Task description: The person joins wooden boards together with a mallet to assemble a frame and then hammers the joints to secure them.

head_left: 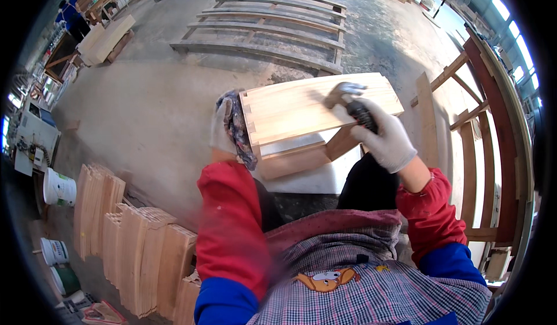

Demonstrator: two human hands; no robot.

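Observation:
A pale wooden box (301,111) with finger-jointed corners rests in front of my knees, its broad top panel facing up. My left hand (227,125), in a worn grey glove, grips the box's left corner and steadies it. My right hand (386,136), in a light grey glove, is shut on the black handle of a hammer (348,97). The hammer's metal head is blurred and sits over the right part of the top panel. A white slab (313,180) lies under the box.
A slatted wooden frame (267,26) lies on the concrete floor ahead. Stacks of finger-jointed boards (136,244) stand at lower left beside white buckets (59,188). A dark wooden frame (481,145) runs along the right. Another person in blue (72,16) is far left.

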